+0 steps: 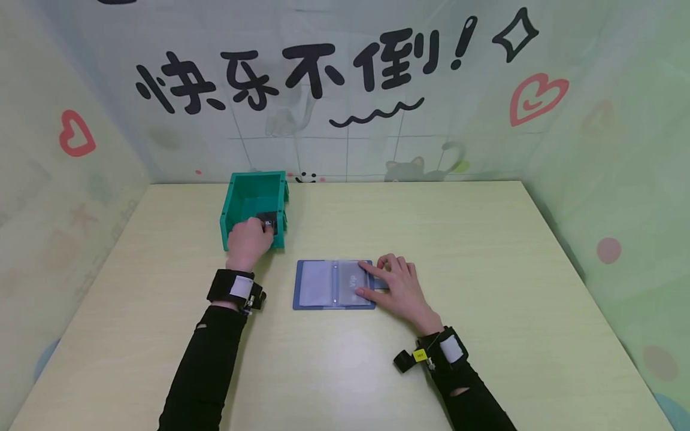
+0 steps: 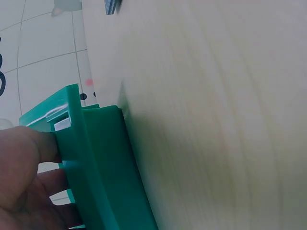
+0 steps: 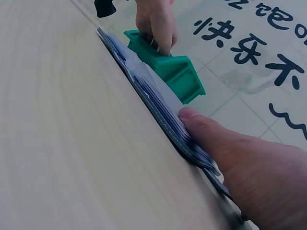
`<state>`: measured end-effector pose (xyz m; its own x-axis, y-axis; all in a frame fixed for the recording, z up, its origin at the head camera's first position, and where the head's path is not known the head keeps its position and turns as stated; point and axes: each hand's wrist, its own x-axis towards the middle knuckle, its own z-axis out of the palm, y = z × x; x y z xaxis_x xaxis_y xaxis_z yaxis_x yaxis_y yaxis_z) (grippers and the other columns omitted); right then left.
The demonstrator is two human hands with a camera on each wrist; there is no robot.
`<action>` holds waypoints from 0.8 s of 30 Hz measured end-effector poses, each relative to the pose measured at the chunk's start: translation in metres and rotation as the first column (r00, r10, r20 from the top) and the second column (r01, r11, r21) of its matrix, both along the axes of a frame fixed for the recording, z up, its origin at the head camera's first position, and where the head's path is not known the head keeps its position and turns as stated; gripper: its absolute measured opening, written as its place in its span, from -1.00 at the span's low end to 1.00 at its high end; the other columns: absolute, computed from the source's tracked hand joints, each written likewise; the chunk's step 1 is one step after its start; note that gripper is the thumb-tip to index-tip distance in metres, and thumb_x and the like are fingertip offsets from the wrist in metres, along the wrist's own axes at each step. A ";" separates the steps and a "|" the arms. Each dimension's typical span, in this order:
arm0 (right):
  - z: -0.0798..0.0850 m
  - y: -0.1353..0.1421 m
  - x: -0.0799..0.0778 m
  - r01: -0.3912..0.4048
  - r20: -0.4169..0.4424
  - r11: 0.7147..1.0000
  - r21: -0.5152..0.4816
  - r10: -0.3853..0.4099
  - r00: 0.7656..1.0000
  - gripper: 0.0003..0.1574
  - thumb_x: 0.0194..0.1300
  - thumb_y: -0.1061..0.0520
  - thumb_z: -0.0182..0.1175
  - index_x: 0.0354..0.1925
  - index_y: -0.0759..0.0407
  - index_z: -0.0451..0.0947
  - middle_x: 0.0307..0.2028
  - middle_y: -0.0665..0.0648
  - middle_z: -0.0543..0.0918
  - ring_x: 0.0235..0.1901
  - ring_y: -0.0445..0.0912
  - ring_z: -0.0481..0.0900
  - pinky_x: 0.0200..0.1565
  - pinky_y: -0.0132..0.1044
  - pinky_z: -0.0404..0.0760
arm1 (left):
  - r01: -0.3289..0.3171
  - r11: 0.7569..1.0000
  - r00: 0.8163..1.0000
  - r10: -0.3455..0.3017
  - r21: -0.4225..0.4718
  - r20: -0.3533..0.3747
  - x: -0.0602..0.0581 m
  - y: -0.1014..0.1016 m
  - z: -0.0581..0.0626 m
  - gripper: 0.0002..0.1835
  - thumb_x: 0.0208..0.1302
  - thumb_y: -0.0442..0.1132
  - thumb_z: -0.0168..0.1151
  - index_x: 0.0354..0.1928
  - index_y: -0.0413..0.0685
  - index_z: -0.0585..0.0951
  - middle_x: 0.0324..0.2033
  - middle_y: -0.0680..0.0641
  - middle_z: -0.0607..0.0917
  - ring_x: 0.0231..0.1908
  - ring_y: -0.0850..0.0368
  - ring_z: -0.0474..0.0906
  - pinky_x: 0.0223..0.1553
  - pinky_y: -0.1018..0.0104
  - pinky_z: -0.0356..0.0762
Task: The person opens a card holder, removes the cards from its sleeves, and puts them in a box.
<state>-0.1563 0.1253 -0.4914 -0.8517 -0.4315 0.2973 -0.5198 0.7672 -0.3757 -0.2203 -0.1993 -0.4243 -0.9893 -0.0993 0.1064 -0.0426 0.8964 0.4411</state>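
Observation:
An open card holder [image 1: 315, 284] with a blue cover and clear sleeves lies on the table. The letters "VIP" show faintly on its right page, and a strap tab [image 1: 381, 284] sticks out on the right. My right hand [image 1: 401, 287] rests at that page's right edge, thumb and index finger spread apart on the sleeve. In the right wrist view the thumb [image 3: 189, 115] lies on the stacked sleeves. My left hand [image 1: 249, 242] reaches over the near wall of a green bin [image 1: 230, 203], beside a black card [image 1: 268, 219] with white lettering. Its fingertips are hidden inside.
The pale wooden table [image 1: 334, 371] runs back to a printed backdrop [image 1: 345, 149] with large characters. Printed side walls stand left and right. Each wrist carries a strap with a small camera; the right camera [image 1: 404, 361] juts out low over the table.

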 end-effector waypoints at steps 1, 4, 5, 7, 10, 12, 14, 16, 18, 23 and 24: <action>0.000 -0.001 0.000 0.000 0.000 1.000 0.001 0.000 1.000 -0.23 0.12 -0.36 0.22 0.24 -0.11 0.50 -0.19 0.05 0.32 -0.16 0.02 0.24 -0.15 -0.03 0.20 | -0.001 1.000 1.000 0.001 -0.013 0.000 0.000 0.000 0.000 -0.58 0.31 -0.27 0.05 -0.75 -0.17 0.36 -0.74 -0.12 0.40 -0.64 -0.08 0.41 -0.68 0.23 0.22; 0.000 -0.002 0.000 -0.003 -0.003 1.000 -0.002 0.003 1.000 -0.23 0.12 -0.36 0.22 0.24 -0.11 0.50 -0.19 0.05 0.32 -0.16 0.02 0.24 -0.15 -0.03 0.20 | -0.008 0.999 0.999 0.006 -0.034 -0.047 0.001 0.000 -0.001 -0.59 0.30 -0.30 0.04 -0.75 -0.21 0.38 -0.72 -0.18 0.44 -0.61 -0.14 0.43 -0.65 0.13 0.30; 0.000 -0.003 0.000 -0.005 -0.002 1.000 -0.004 0.005 1.000 -0.23 0.12 -0.36 0.23 0.24 -0.11 0.50 -0.19 0.05 0.32 -0.16 0.02 0.24 -0.15 -0.03 0.20 | -0.009 1.000 0.996 0.006 -0.028 -0.088 0.003 0.000 -0.002 -0.60 0.29 -0.32 0.05 -0.73 -0.25 0.41 -0.70 -0.21 0.47 -0.58 -0.18 0.44 -0.62 0.08 0.35; 0.000 -0.003 0.000 -0.006 -0.003 1.000 -0.007 0.006 1.000 -0.23 0.12 -0.36 0.23 0.24 -0.11 0.50 -0.19 0.05 0.32 -0.16 0.02 0.24 -0.15 -0.03 0.20 | -0.002 1.000 0.982 0.004 0.013 -0.190 0.007 0.004 -0.002 -0.69 0.29 -0.36 0.04 -0.60 -0.37 0.54 -0.56 -0.31 0.55 -0.44 -0.25 0.46 -0.45 -0.03 0.44; 0.001 -0.003 0.000 -0.010 0.004 1.000 -0.012 0.010 1.000 -0.23 0.12 -0.36 0.22 0.24 -0.11 0.50 -0.19 0.05 0.32 -0.16 0.02 0.23 -0.14 -0.03 0.20 | 0.043 0.991 0.938 0.002 0.124 -0.346 0.020 0.014 0.001 -0.79 0.28 -0.41 0.05 -0.33 -0.45 0.62 -0.33 -0.37 0.58 -0.26 -0.26 0.42 -0.25 -0.11 0.44; 0.001 -0.003 0.000 -0.009 0.014 1.000 -0.017 0.009 1.000 -0.22 0.11 -0.35 0.24 0.24 -0.09 0.50 -0.18 0.06 0.34 -0.16 0.02 0.24 -0.13 -0.02 0.21 | 0.111 0.973 0.924 -0.027 0.201 -0.380 0.031 0.023 0.002 -0.80 0.29 -0.41 0.07 -0.18 -0.42 0.61 -0.28 -0.32 0.57 -0.24 -0.19 0.41 -0.22 -0.05 0.44; 0.003 -0.002 -0.001 -0.005 0.035 1.000 -0.018 0.005 0.999 -0.19 0.11 -0.36 0.24 0.26 -0.06 0.48 -0.17 0.07 0.35 -0.15 0.03 0.25 -0.12 -0.01 0.22 | 0.193 0.945 0.936 -0.097 0.264 -0.337 0.044 0.034 0.002 -0.82 0.29 -0.38 0.10 -0.17 -0.36 0.60 -0.35 -0.23 0.57 -0.32 -0.09 0.42 -0.31 0.05 0.47; 0.006 -0.002 -0.002 0.000 0.064 1.000 -0.017 0.001 0.998 -0.14 0.09 -0.36 0.25 0.28 -0.03 0.45 -0.15 0.09 0.37 -0.14 0.04 0.27 -0.10 0.00 0.23 | 0.275 0.907 0.949 -0.202 0.319 -0.244 0.056 0.044 0.000 -0.83 0.29 -0.36 0.12 -0.16 -0.31 0.60 -0.42 -0.14 0.58 -0.41 0.00 0.43 -0.37 0.15 0.49; 0.010 -0.003 -0.003 0.005 0.097 1.000 -0.006 -0.005 0.995 -0.09 0.08 -0.38 0.25 0.31 0.00 0.42 -0.12 0.10 0.38 -0.11 0.05 0.28 -0.08 0.00 0.22 | 0.334 0.872 0.943 -0.306 0.358 -0.135 0.065 0.053 -0.005 -0.83 0.28 -0.34 0.16 -0.15 -0.27 0.62 -0.44 -0.08 0.60 -0.43 0.07 0.46 -0.38 0.20 0.52; 0.020 -0.005 -0.008 -0.002 0.172 1.000 0.021 -0.002 0.985 -0.06 0.04 -0.40 0.27 0.29 0.02 0.43 -0.11 0.11 0.39 -0.09 0.06 0.30 -0.06 0.01 0.22 | 0.411 0.820 0.893 -0.450 0.398 0.005 0.078 0.067 -0.016 -0.78 0.19 -0.31 0.29 -0.13 -0.25 0.64 -0.44 -0.03 0.62 -0.42 0.12 0.49 -0.33 0.23 0.54; 0.021 -0.006 -0.009 -0.004 0.181 1.000 0.023 0.000 0.984 -0.06 0.03 -0.39 0.28 0.28 0.02 0.44 -0.12 0.10 0.40 -0.09 0.06 0.30 -0.06 0.01 0.22 | 0.417 0.815 0.886 -0.463 0.402 0.021 0.079 0.068 -0.018 -0.75 0.16 -0.29 0.32 -0.12 -0.25 0.64 -0.44 -0.03 0.61 -0.42 0.13 0.48 -0.34 0.24 0.53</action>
